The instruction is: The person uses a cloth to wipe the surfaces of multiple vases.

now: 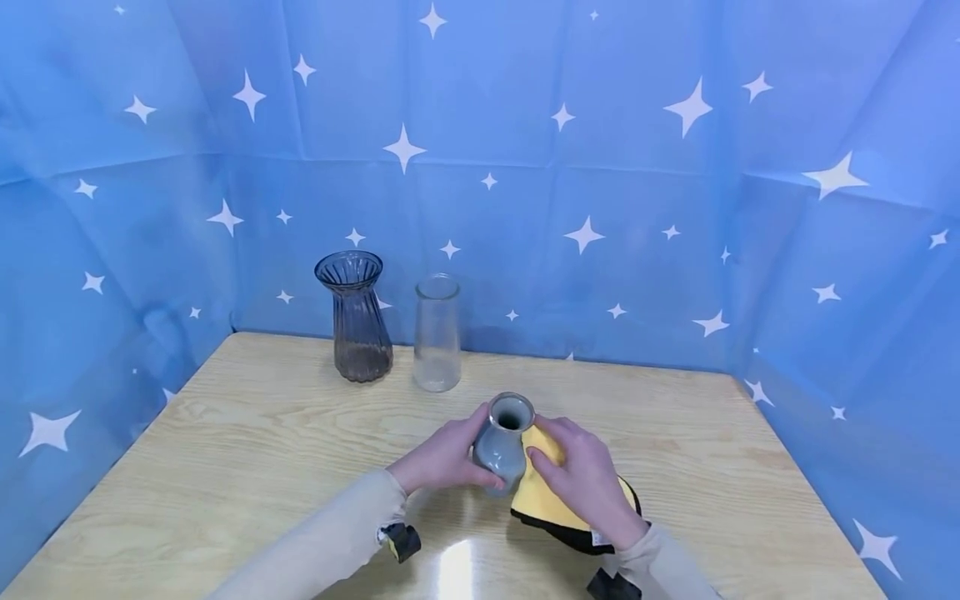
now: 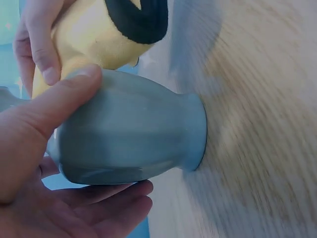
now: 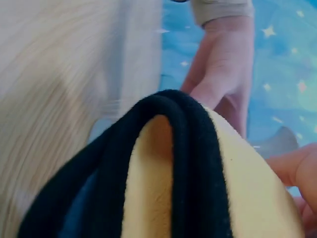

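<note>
A small grey-blue glazed vase [image 1: 498, 454] stands roughly upright near the table's middle, its round mouth facing up. My left hand [image 1: 448, 457] grips it from the left, with the thumb across its body and the fingers around the other side in the left wrist view. From the right, my right hand [image 1: 588, 471] holds a yellow cloth [image 1: 538, 498] with black edging against the vase's side. The folded cloth [image 3: 252, 178] covers much of the right wrist view and hides most of the vase there. Whether the vase's foot [image 2: 195, 131] touches the table, I cannot tell.
Behind my hands, a dark ribbed glass vase [image 1: 360, 325] and a clear glass vase [image 1: 437, 342] stand near the back edge of the wooden table [image 1: 247, 433]. A blue curtain [image 1: 495, 208] with white stars surrounds the table's back and sides.
</note>
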Available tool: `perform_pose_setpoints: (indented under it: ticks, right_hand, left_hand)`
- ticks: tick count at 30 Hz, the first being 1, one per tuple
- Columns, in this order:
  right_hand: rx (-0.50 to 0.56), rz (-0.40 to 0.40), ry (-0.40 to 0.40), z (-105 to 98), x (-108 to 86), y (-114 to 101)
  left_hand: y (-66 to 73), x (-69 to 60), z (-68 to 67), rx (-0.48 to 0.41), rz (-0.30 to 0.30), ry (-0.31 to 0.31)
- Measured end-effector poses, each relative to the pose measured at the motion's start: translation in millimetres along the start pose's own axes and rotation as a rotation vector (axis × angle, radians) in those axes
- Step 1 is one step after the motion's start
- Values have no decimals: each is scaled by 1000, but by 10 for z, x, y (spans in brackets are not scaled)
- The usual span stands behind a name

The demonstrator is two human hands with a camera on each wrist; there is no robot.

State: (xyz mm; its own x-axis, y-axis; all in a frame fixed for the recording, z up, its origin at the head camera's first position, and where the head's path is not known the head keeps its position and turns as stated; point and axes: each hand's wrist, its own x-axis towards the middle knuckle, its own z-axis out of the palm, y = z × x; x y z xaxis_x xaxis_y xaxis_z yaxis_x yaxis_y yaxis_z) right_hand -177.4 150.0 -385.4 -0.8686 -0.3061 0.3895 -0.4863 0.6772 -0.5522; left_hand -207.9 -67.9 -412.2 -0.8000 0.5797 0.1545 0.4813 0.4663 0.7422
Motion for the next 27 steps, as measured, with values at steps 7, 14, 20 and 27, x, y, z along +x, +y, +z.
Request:
perform_pose_setpoints:
  ticks: [7,14,20,27]
  right_hand:
    - [426,286,-65,-67,101,-48]
    - [711,425,-16,-71,84,-39]
    - [655,316,15,0,-36,0]
    - [526,247,-27,127,-198,47]
  left_hand:
    - [21,43,-10,40,48,30]
    - [35,39,21,35,84,10]
    - [33,30,34,8,69,-22]
    - [-7,30,44,42,104,-26]
